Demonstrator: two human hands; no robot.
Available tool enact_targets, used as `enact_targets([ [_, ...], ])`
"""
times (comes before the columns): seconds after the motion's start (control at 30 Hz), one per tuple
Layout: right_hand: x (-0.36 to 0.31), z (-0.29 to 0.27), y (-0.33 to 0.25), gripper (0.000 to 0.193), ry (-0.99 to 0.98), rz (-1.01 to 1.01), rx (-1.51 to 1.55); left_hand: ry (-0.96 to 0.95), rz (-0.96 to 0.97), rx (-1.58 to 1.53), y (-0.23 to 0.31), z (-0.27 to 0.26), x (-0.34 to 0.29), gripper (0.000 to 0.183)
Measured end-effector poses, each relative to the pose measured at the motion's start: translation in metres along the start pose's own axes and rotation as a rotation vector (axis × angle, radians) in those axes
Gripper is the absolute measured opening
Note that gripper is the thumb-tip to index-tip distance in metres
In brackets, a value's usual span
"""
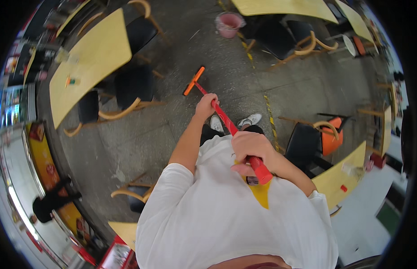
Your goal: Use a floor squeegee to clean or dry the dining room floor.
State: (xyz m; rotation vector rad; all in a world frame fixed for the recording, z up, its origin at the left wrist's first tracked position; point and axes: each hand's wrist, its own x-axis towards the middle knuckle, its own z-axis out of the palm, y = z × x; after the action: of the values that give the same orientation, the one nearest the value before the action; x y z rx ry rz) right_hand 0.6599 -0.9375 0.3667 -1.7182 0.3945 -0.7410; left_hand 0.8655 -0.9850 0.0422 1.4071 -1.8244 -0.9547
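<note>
Our right hand [253, 150], nearest to us, closes in a full fist around the upper end of a long red round pole [228, 122], just in front of our white short-sleeved T-shirt [217, 188]. Farther down the pole, our left hand [206, 106] wraps it too, fingers curled, arm stretched out. Below, we see our white shoes [250, 119] apart on the grey floor [163, 134], with the pole passing between them in our view. Beyond, the pole ends in a narrow orange bar-shaped head [193, 81], set crosswise, well clear of the floor's left edge; we cannot tell how firmly it meets the floor. To our right runs yellow-and-black striped tape [271, 119], and past it a black-seated wooden chair [304, 141] stands by the left edge of a pale yellow tabletop [325, 187]. Ahead on our left, a larger yellow table [98, 49] carries a small orange-and-green item [70, 81] near its left edge. Farthest, a pink round bucket [230, 24] stands just beside the left corner of another yellow table [284, 6].
</note>
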Motion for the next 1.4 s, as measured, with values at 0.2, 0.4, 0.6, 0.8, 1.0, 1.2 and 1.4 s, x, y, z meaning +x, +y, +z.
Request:
enact_targets([
  [0.2, -0.040, -0.010, 0.020, 0.033, 0.421, -0.125, 0.056, -0.049, 0.057, 0.037, -0.009, 0.023, 0.025, 0.014],
  [0.4, -0.062, -0.002, 0.065, 0.034, 0.939, 0.355, 0.460, -0.565, -0.313, 0.308, -0.014, 0.016, -0.044, 0.015],
  [0.6, -0.060, 0.017, 0.084, 0.035, 0.696, 0.552, 0.443, -0.817, -0.553, 0.361, -0.042, 0.007, -0.111, 0.021],
  [0.8, -0.030, 0.008, 0.025, 0.033, 0.501, 0.378, 0.186, -0.455, -0.110, 0.131, -0.008, 0.009, -0.033, 0.009],
  [1.0, -0.016, 0.006, -0.003, 0.030, 0.430, -0.049, -0.271, -0.179, 0.171, -0.003, 0.030, 0.016, 0.068, 0.018],
  [1.2, -0.016, 0.010, 0.002, 0.033, 0.354, -0.126, -0.233, -0.151, -0.133, -0.514, -0.082, 0.017, 0.032, 0.020],
  [1.4, -0.048, 0.011, 0.072, 0.039, 0.248, 0.199, 0.215, -0.406, -0.329, 0.255, -0.082, 0.022, -0.092, 0.019],
])
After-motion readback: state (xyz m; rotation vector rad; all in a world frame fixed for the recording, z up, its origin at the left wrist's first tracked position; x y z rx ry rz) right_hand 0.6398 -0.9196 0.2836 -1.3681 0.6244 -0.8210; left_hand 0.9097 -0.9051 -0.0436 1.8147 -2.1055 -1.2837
